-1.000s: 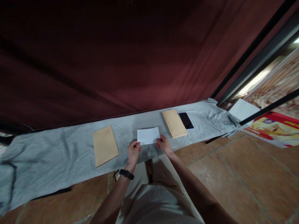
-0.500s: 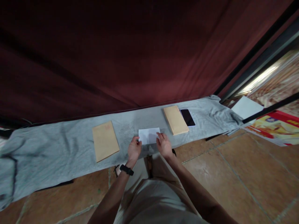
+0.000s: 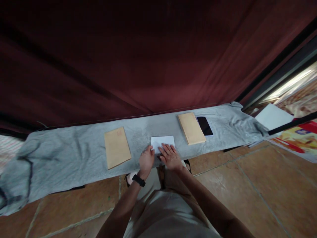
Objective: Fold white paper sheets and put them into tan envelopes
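Note:
A white sheet of paper (image 3: 160, 140), folded or small, lies on the grey cloth in front of me. My right hand (image 3: 171, 157) rests flat on its near right part with the fingers spread. At the paper's left edge, my left hand (image 3: 147, 160) pinches the near corner between thumb and fingers; a black watch is on that wrist. One brown envelope (image 3: 117, 148) lies to the left of my hands. On the right is a stack of brown envelopes (image 3: 192, 129), with a dark-screened phone (image 3: 204, 126) beside it.
The grey cloth (image 3: 66, 155) covers a long narrow bench. Behind it hangs a dark red curtain (image 3: 148, 66). At the right end are a white panel (image 3: 273, 116) and a red and yellow printed box (image 3: 299, 137). Tiled floor (image 3: 223, 185) shows in front.
My right hand has moved from the paper's right edge to lie flat across it, fingers spread. My left hand stays at the left edge. The whole view has shifted slightly.

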Action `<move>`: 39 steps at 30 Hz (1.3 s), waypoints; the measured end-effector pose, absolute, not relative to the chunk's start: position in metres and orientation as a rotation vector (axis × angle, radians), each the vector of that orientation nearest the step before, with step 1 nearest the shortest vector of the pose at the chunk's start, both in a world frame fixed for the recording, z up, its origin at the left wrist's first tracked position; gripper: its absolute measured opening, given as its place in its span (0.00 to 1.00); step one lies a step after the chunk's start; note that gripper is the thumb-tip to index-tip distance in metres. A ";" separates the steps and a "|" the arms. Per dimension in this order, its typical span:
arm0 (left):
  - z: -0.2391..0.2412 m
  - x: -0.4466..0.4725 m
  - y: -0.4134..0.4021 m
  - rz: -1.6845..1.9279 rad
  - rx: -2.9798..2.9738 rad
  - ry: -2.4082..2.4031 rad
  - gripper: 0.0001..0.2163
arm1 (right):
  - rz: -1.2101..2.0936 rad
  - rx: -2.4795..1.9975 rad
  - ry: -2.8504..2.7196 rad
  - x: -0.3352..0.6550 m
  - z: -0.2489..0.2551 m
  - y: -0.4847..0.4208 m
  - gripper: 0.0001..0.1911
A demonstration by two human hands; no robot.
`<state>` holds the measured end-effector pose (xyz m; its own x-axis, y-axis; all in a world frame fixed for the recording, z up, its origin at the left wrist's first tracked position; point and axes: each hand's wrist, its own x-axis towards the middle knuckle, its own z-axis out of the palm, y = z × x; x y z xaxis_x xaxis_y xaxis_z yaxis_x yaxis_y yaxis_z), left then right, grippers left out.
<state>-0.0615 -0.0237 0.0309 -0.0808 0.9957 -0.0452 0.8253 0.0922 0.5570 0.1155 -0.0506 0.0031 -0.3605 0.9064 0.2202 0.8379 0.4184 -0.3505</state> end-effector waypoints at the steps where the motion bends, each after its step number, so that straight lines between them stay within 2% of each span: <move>1: 0.032 -0.061 -0.027 0.554 1.840 1.974 0.11 | 0.234 -1.494 -2.309 0.115 0.004 -0.050 0.26; 8: 0.027 -0.031 -0.024 0.652 2.362 1.594 0.18 | 0.136 -1.489 -2.363 0.115 -0.005 -0.048 0.25; 14: 0.008 -0.035 -0.003 0.451 2.563 1.537 0.26 | 0.083 -1.462 -2.348 0.117 -0.010 -0.047 0.23; 26: -0.002 -0.045 0.001 0.345 2.637 1.606 0.27 | 0.220 -1.624 -2.178 0.119 0.008 -0.010 0.22; 39: 0.002 -0.049 -0.003 0.388 2.526 1.778 0.30 | 0.068 -1.758 -2.240 0.150 -0.008 -0.002 0.29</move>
